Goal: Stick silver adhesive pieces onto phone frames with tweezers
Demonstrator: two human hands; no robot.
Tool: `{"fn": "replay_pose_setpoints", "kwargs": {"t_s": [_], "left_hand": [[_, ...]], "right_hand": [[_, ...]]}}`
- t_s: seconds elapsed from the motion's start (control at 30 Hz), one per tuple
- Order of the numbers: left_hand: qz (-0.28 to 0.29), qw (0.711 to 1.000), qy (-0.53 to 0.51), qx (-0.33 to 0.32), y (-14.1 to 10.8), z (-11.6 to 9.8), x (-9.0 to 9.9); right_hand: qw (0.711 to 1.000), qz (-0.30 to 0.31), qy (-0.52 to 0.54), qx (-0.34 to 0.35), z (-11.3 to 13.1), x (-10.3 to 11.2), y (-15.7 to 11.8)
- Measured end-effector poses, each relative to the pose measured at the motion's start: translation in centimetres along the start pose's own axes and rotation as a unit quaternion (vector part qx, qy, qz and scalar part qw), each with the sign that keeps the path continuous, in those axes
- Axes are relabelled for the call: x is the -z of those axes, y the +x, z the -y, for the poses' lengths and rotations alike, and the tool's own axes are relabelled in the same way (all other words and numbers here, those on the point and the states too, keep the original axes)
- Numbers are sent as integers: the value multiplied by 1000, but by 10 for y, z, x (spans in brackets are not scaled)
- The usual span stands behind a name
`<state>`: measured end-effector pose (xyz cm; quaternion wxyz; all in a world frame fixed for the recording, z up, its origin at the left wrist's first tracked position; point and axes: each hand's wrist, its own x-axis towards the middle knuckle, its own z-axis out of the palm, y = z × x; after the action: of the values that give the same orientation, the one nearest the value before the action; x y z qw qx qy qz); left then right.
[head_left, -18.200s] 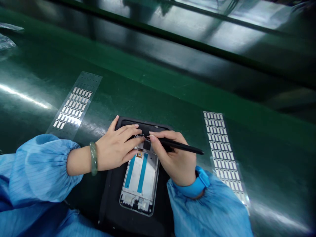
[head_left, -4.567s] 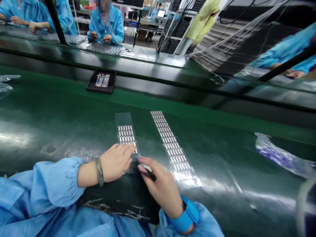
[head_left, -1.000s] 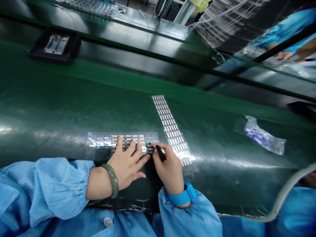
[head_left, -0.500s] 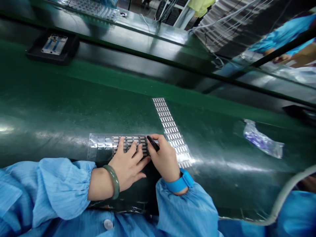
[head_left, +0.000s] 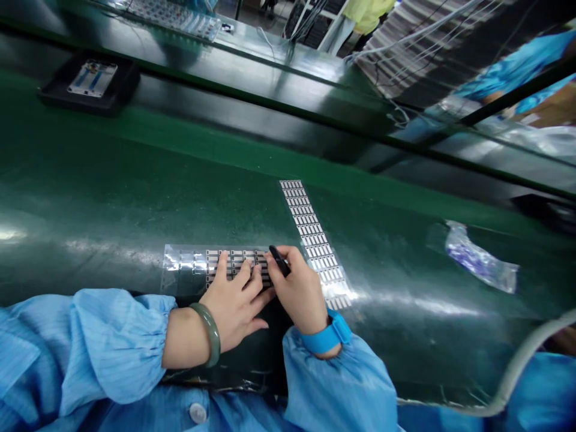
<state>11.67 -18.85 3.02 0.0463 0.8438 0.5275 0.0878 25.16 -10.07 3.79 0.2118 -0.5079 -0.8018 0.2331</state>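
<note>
A clear sheet with rows of small metallic stickers [head_left: 213, 261] lies crosswise on the green work surface in front of me; the sheet's left end is bare film. My left hand [head_left: 234, 300] rests on it with fingers spread, pressing it flat. At the sheet's right end, my right hand [head_left: 299, 288] pinches a slim black tool [head_left: 279, 261], perhaps tweezers or a pen; its working tip is hidden behind the fingers. Just beyond the right hand, a second strip of sticker rows [head_left: 311, 231] slants away from me, apart from the first sheet.
A black tray [head_left: 114, 90] with a metal-framed part [head_left: 93, 78] sits at the far left. To the right lies a clear plastic bag with purple contents [head_left: 479, 258]. A raised shelf [head_left: 189, 66] runs along the back, and a grey tube [head_left: 517, 366] curves at lower right.
The view has shifted very slightly. Both hands keep nearly the same pose on the sheet, and the black tool stays in the right hand.
</note>
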Motion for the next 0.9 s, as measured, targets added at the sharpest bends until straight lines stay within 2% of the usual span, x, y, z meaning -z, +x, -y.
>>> {"fn": "replay_pose_setpoints", "kwargs": {"t_s": [0.1,0.23,0.33,0.43,0.53,0.67,0.9], "left_hand": [[1,1000,-3,2,0,0,0],[6,1000,-5,1,2,1,1],[7,1000,-4,0,2,1,1],[7,1000,-3,1,1,1,1],[6,1000,-3,1,1,1,1],[6,1000,1,0,1,2,1],[-1,1000,3,-3,1,1,-1]], "right_hand": [[999,-30,-17,0,-2,-1,1],[1000,4,-26,-13,-2,-1,3],[999,18,6,-31,0,1,4],[998,-8,46,-45,2,5,4],[997,-36,38,-50,2,6,4],[1000,-4,3,-18,0,1,5],[996,-3,-76,47,-1,-7,3]]}}
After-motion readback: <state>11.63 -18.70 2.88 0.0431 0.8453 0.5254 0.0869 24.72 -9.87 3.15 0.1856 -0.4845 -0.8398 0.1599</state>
